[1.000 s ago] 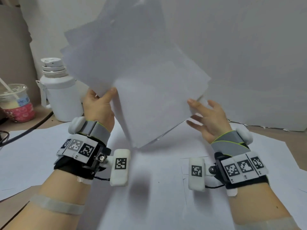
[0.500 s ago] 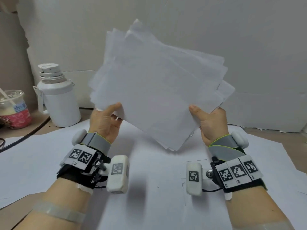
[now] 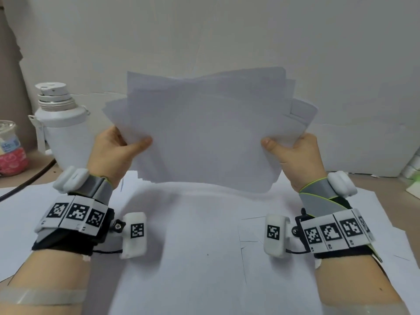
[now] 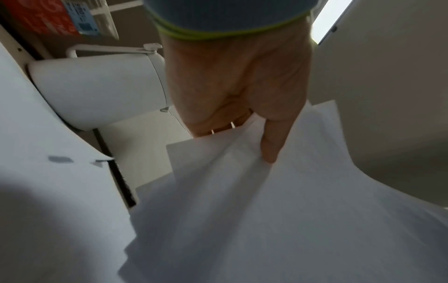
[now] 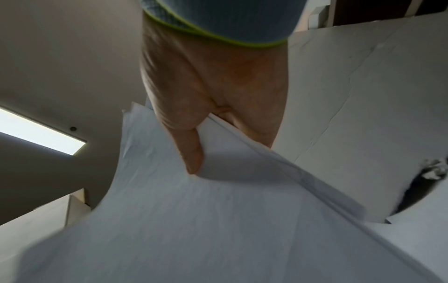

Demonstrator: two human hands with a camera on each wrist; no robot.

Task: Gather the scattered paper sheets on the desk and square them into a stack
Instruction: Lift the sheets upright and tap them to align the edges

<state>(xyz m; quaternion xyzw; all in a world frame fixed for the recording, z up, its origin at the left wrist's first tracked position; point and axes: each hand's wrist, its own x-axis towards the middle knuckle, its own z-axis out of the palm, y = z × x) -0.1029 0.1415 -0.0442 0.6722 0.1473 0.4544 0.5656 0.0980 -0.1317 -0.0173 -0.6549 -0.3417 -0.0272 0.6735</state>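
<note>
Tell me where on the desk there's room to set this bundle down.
Best spot: the white-covered stretch of the desk straight below the sheets, between the two forearms. Both the left hand and right hand pinch the bundle upright above it. The far left is crowded: a white bottle, a pink cup and a black cable.

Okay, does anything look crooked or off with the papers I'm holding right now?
Yes. The paper sheets held upright between your left hand and right hand aren't squared yet: corners fan out at the top left and right, edges stagger, and the right side curls back. Nothing looks torn.
</note>
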